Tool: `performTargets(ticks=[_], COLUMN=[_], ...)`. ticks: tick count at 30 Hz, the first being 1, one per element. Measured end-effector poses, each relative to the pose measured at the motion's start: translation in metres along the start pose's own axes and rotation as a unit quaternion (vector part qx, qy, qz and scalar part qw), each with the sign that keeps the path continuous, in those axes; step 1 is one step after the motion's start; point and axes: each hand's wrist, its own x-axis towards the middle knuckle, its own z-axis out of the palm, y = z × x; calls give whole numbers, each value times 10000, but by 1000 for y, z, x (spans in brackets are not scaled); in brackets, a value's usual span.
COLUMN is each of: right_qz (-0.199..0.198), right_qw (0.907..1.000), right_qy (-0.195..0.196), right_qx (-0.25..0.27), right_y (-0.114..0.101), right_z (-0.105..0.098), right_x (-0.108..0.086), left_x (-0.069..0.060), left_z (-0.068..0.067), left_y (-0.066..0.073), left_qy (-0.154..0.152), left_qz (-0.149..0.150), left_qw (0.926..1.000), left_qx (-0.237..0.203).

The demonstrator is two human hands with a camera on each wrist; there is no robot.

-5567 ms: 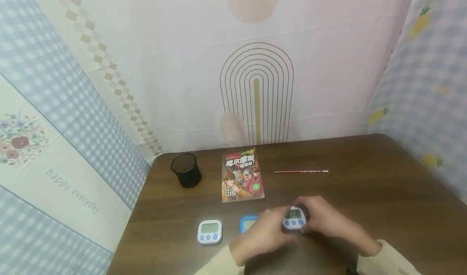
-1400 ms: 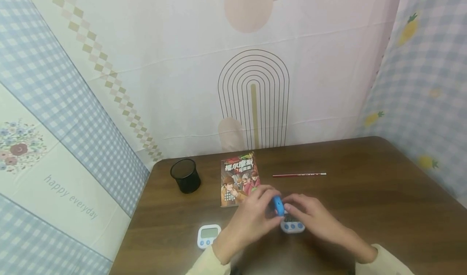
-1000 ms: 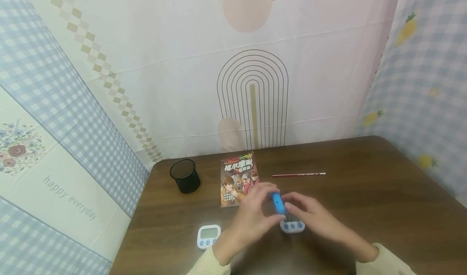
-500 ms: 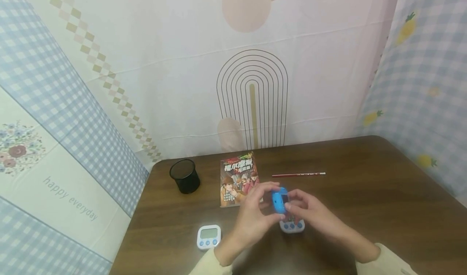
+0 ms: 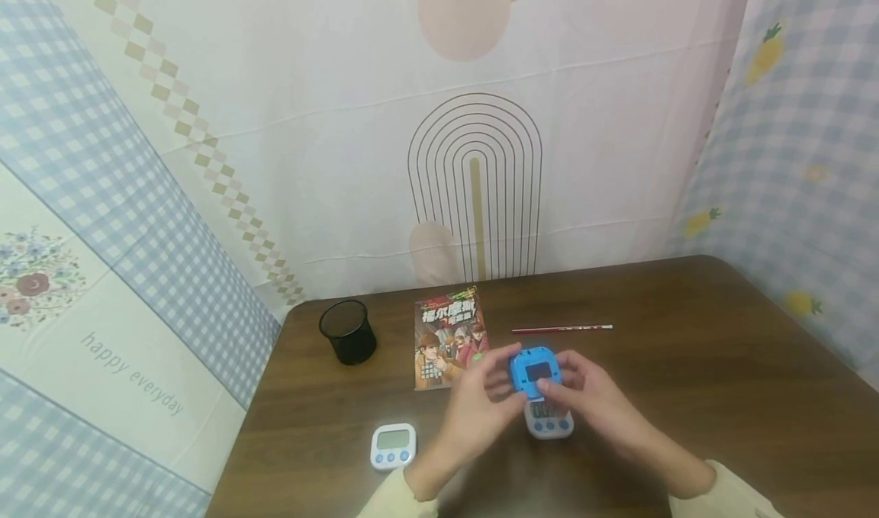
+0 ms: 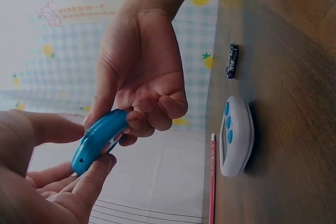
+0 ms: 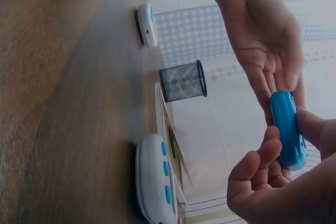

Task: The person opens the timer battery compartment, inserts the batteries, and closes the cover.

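Both hands hold a blue digital timer [image 5: 534, 355] above the table, its back towards the head camera. A dark rectangle [image 5: 539, 371] shows on that back; whether it is a recess or a part cannot be told. My left hand [image 5: 470, 411] pinches the timer's left edge between thumb and fingers. My right hand [image 5: 600, 400] has its thumb on the back and its curled fingers on the far side. Just below lies a white timer [image 5: 551, 426] with blue buttons, its lit digits partly covered by the right hand. The blue timer's front is hidden from the head view.
Another white timer [image 5: 394, 447] with a blank screen lies left. A black mesh pen holder [image 5: 350, 335], a book [image 5: 446, 339] and a red pencil [image 5: 563, 329] are further back. The left wrist view shows a battery [image 6: 232, 60] on the table [image 6: 294, 103].
Earlier both hands held the white timer while the blue one lay on the table. The white one now lies down; the lifted blue one has turned from edge-on to back-on.
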Motion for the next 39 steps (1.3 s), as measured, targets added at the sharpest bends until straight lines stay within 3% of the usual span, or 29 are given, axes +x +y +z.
performTargets(ticks=[3, 10, 22, 39], right_qz=[28, -233, -443, -354], right_qw=[9997, 9982, 9977, 9972], right_qy=[184, 256, -376, -652], right_qx=[-146, -489, -356, 33], right_y=[-1, -1, -2, 3], right_z=[2, 4, 4, 1], right_x=[-1, -2, -6, -3], left_x=[2, 4, 2, 4], left_z=[-1, -3, -3, -4], left_y=[0, -1, -1, -1], left_qy=[131, 300, 440, 436], left_qz=[-239, -94, -115, -225], left_qw=[9995, 9991, 9984, 9978], left_qx=[-148, 297, 346, 443])
